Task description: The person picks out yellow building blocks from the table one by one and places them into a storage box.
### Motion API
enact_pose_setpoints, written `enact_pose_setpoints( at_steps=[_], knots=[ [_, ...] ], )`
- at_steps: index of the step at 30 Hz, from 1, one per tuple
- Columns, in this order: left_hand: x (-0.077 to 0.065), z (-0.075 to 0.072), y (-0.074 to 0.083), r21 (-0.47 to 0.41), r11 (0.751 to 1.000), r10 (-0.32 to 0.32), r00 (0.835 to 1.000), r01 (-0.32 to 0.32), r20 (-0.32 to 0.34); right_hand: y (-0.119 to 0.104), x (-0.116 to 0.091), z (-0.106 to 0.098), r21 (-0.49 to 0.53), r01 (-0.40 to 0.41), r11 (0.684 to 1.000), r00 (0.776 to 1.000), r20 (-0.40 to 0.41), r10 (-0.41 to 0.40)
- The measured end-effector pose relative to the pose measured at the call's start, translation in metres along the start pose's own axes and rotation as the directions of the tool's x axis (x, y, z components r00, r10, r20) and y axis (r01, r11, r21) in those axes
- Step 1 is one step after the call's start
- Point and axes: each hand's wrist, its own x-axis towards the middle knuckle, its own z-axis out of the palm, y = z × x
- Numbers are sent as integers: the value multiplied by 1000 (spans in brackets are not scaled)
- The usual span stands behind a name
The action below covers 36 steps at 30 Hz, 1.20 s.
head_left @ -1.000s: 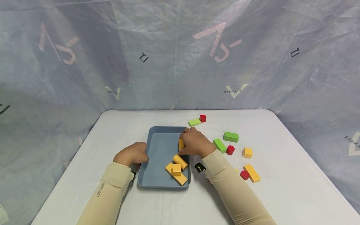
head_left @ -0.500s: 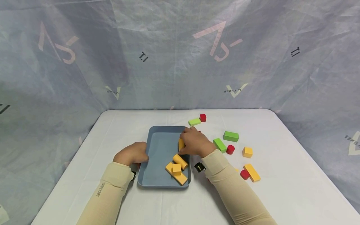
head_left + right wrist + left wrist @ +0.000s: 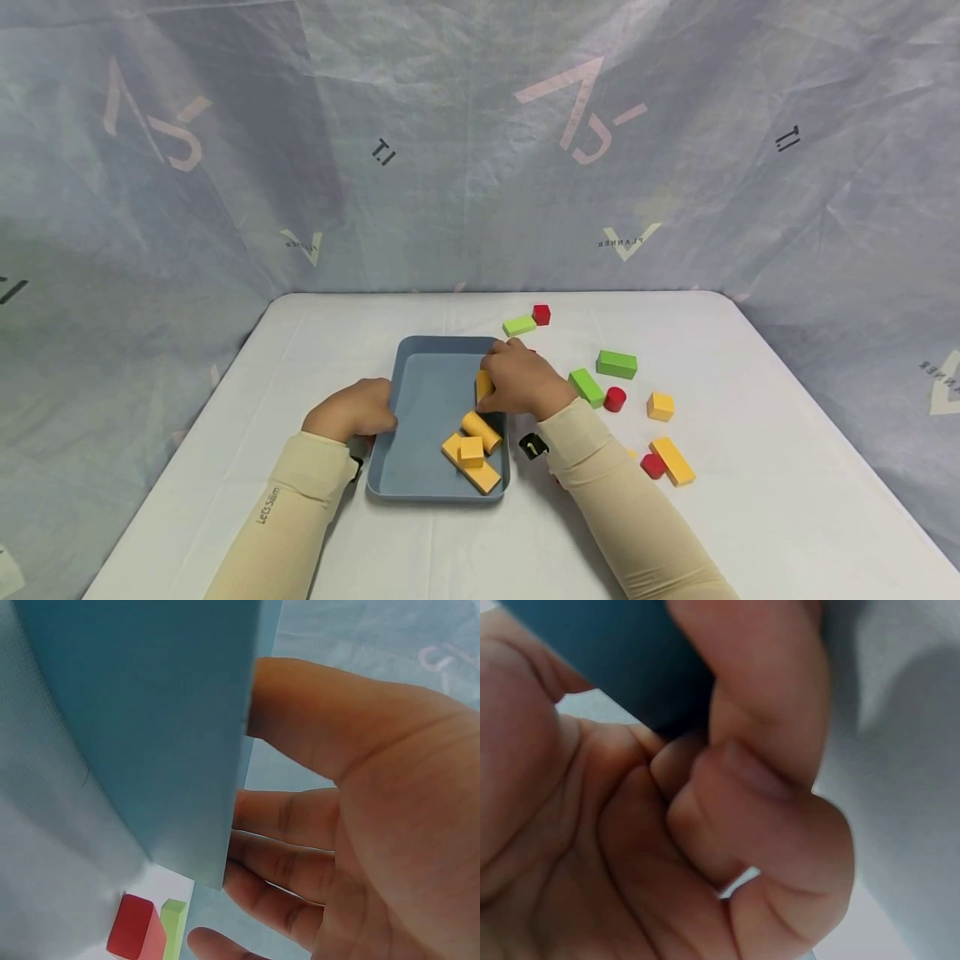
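Observation:
A blue-grey tray (image 3: 431, 387) lies on the white-covered table between my two hands. My left hand (image 3: 351, 410) grips its left rim, fingers curled under the tray wall (image 3: 630, 664) in the left wrist view. At the opposite rim, my right hand (image 3: 521, 379) reaches over into the tray, thumb and fingers holding a yellow block (image 3: 483, 384) that is mostly hidden by the hand. From the right wrist, the tray's outer wall (image 3: 150, 735) covers those fingertips. Nearer me in the tray are a yellow cylinder (image 3: 481, 431) and a yellow cube (image 3: 471, 451) over a long yellow block (image 3: 484, 478).
Right of the tray lie two green blocks (image 3: 617, 364), a red cylinder (image 3: 615, 399), a yellow cube (image 3: 661, 406), and a long yellow block (image 3: 673, 461) beside a red piece (image 3: 653, 465). Behind sit a light green block (image 3: 519, 326) and red cube (image 3: 542, 314). The right sleeve partly covers other pieces.

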Motion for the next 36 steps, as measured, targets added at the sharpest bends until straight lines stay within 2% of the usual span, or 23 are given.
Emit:
enact_pose_setpoints(
  at_steps=[14, 36],
  knots=[
    [-1, -1, 1, -9, 1000, -15, 1000, 15, 6, 0, -1, -3, 30, 12, 999, 1000, 10, -13],
    [-1, 0, -1, -9, 1000, 2, 1000, -2, 3, -2, -4, -10, 75, 2, 997, 999, 52, -6]
  ],
)
